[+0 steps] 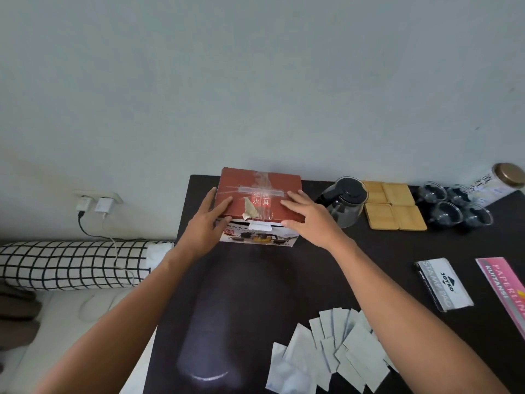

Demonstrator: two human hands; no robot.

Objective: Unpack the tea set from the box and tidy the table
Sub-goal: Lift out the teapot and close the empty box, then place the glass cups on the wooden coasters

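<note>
While both hands rested on it, the red tea set box (260, 194) sat at the far edge of the dark bench (255, 294), close against the pale wall. Left hand (208, 223) lay spread on the box's left end, fingers flat over the lid corner, not clenched. Right hand (308, 220) lay spread on the right end, fingers extended across the lid, thumb at the front edge. Neither hand was closed around anything. Box lid was shut; clear tape strips crossed the top, with a torn paper scrap at the front. Printed front panel showed below the lid.

Right of the box stood a glass teapot (343, 203) with a black lid. Just beside it, four wooden coasters (393, 206) lay in a square. Further right, four glass cups (454, 207) were grouped together, near a tin canister (494, 183) with a gold lid.

Near side, right: a Joyko stamp pad box (443, 284), a pink receipt book (502, 288), and a loose pile of white sachets (332, 348).

Off the bench, left: a grid-pattern bolster (74, 264) on a bed, and two chargers (93, 206) plugged in at the wall.
</note>
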